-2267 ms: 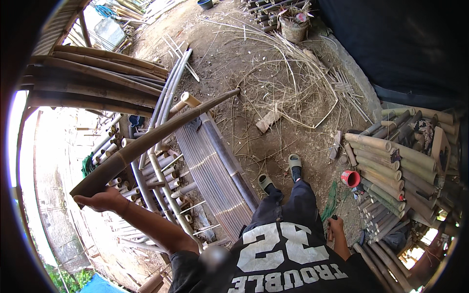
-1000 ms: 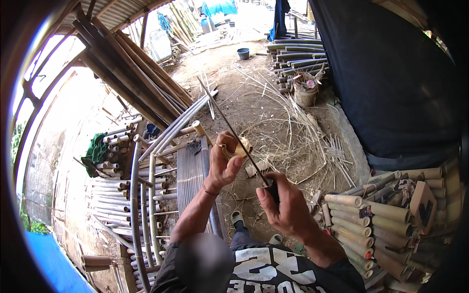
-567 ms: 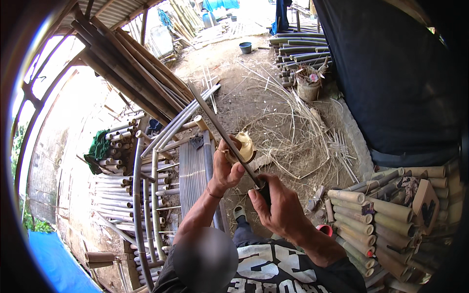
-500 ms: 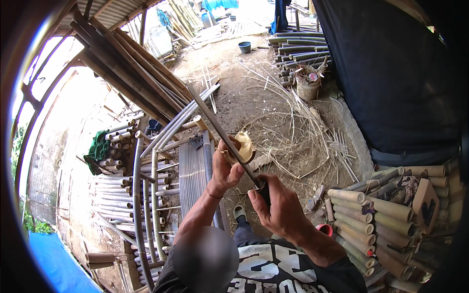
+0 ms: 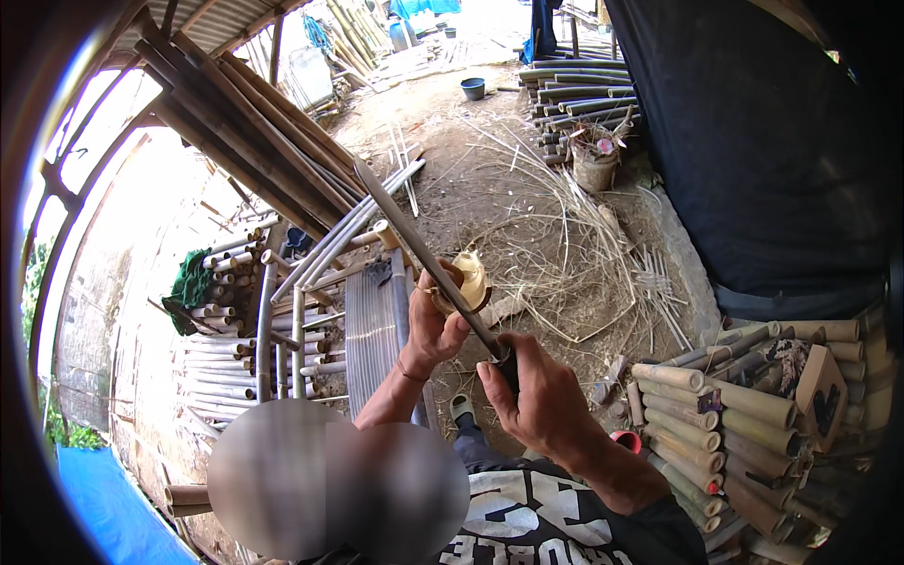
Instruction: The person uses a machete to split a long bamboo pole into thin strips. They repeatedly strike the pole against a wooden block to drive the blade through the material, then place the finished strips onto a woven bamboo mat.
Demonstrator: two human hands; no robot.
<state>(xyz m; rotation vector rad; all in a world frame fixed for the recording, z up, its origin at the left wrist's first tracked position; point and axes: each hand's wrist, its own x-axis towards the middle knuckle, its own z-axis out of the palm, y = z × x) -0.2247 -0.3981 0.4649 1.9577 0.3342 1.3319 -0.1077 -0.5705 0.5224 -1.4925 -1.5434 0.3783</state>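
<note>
My right hand (image 5: 537, 395) is wrapped round the dark handle of a machete (image 5: 400, 221). Its long blade slants up and to the left, passing in front of my left hand (image 5: 433, 325). That hand's fingers are closed on a pale yellow, hollowed piece (image 5: 471, 280) with a brown edge, whose kind I cannot make out for sure. The blade crosses close to the piece's left side, partly covering it and my left fingers. Whether the blade touches it cannot be told.
A bamboo frame with a ridged grey panel (image 5: 372, 325) stands left of my hands. Cut bamboo poles (image 5: 683, 400) are stacked at the lower right. Thin bamboo strips (image 5: 556, 254) litter the dirt floor ahead. A dark sheet (image 5: 753, 169) hangs on the right.
The machete's tip has shifted slightly to the left. Both hands keep the same holds and have barely moved.
</note>
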